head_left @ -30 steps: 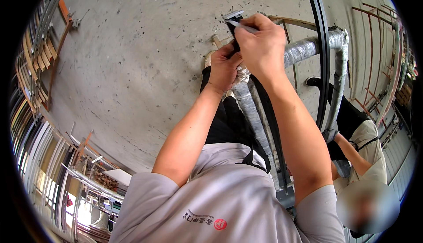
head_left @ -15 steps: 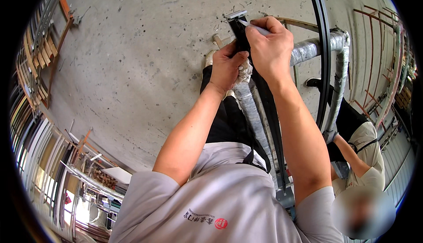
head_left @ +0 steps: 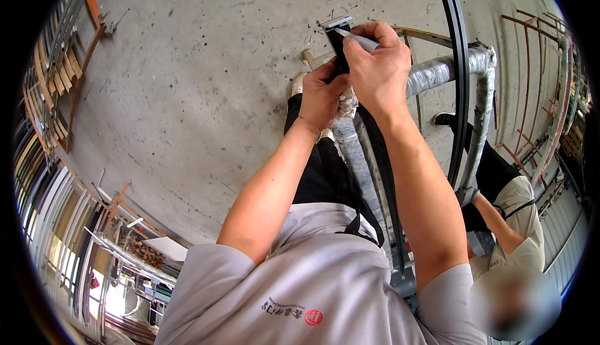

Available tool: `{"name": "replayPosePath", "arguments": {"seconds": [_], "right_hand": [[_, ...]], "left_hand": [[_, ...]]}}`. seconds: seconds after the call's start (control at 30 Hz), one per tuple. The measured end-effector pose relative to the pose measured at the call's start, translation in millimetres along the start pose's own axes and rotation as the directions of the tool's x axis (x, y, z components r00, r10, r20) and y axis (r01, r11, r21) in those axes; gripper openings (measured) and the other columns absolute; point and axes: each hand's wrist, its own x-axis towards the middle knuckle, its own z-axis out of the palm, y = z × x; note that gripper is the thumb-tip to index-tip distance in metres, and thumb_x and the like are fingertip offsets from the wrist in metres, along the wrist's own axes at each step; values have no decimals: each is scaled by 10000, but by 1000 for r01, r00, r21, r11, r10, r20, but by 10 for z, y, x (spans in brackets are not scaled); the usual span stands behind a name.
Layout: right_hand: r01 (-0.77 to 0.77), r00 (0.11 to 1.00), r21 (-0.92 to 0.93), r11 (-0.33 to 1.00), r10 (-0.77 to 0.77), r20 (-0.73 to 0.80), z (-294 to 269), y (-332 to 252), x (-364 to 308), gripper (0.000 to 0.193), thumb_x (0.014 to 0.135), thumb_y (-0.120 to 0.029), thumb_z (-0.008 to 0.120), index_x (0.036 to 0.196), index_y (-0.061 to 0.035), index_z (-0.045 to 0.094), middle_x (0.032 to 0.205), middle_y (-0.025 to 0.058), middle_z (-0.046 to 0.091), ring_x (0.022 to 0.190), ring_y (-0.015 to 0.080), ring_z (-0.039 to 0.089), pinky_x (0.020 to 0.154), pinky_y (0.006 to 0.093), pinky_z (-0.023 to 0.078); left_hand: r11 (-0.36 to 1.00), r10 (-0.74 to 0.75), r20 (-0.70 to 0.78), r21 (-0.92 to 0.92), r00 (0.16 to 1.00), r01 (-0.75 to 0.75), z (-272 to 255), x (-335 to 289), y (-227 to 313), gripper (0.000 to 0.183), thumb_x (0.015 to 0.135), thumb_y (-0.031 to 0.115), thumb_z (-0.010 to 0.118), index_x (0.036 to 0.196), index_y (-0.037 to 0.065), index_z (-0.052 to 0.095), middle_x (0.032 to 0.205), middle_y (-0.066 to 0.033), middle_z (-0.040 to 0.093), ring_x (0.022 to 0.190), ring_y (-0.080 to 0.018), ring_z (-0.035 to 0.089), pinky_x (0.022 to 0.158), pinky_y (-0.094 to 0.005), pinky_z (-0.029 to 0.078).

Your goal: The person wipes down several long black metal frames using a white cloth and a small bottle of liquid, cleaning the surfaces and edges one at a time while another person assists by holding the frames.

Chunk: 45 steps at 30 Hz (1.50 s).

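My left hand (head_left: 322, 95) is closed around a black metal profile (head_left: 338, 44) near its far end, where a silvery strip (head_left: 338, 22) sits crosswise. Thumb and fingers wrap over the bar, and part of it is hidden under them. In my right hand (head_left: 378, 73) is a whitish pen-shaped tool (head_left: 365, 42) with a tapered point, pinched between thumb and fingers. Its tip meets or nearly meets the profile just below the strip; contact is too small to tell. Beneath both hands lies a rack tube (head_left: 353, 142) wrapped in clear film, its end bunched with pale wrapping.
A second long black profile (head_left: 459, 64) crosses the wrapped rack (head_left: 437, 75) on the right. A gloved co-worker's hand (head_left: 466, 195) is at that profile's lower end. Stacked lengths (head_left: 62, 82) line the left side, and thin metal rods (head_left: 531, 64) stand at far right.
The tapered tool's tip has shifted slightly left across the profile's end, with my right hand moving along. My left hand keeps its grip almost in place.
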Motion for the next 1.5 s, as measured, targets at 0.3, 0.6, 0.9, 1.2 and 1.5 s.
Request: {"name": "replayPosePath", "arguments": {"seconds": [0.3, 0.6, 0.9, 1.2, 1.5], "right_hand": [[239, 970, -246, 939, -244, 12, 187, 60, 30, 108, 802, -57, 696, 889, 5, 683, 811, 163, 709, 728, 275, 697, 699, 353, 545], [195, 979, -100, 976, -200, -43, 5, 78, 16, 101, 789, -51, 684, 873, -4, 654, 804, 174, 685, 733, 354, 676, 690, 392, 544], [338, 935, -187, 922, -352, -46, 115, 88, 7, 105, 792, -31, 679, 890, 2, 661, 805, 175, 681, 729, 323, 673, 681, 371, 534], [147, 985, -45, 988, -150, -82, -173, 74, -276, 106, 828, -22, 679, 926, 0, 645, 804, 154, 678, 705, 284, 667, 680, 343, 527], [144, 981, -48, 988, -149, -126, -49, 289, -220, 109, 845, -97, 703, 898, -3, 684, 759, 186, 684, 702, 363, 675, 665, 405, 533]], "left_hand": [[999, -36, 47, -2, 998, 36, -70, -37, 9, 245, 951, 68, 671, 1164, -53, 669, 1022, -14, 692, 872, -59, 598, 764, -219, 491], [1000, 6, 44, 25, 999, -7, -34, 7, -12, 348, 933, 45, 667, 1255, -80, 625, 1102, -35, 689, 934, -77, 606, 830, -237, 504], [1000, -11, 43, 8, 999, 10, -82, 10, -54, 370, 931, 52, 668, 1272, -84, 619, 1124, -46, 692, 971, -88, 621, 859, -244, 510], [987, 117, -100, 126, 988, -104, -87, -40, 44, 299, 974, 114, 614, 1217, -54, 652, 1063, -72, 696, 952, -105, 621, 849, -273, 505], [997, 71, -176, 38, 982, -65, -76, 12, 135, 262, 989, 169, 595, 1081, -51, 704, 982, -62, 698, 902, -118, 608, 832, -258, 477]]}}
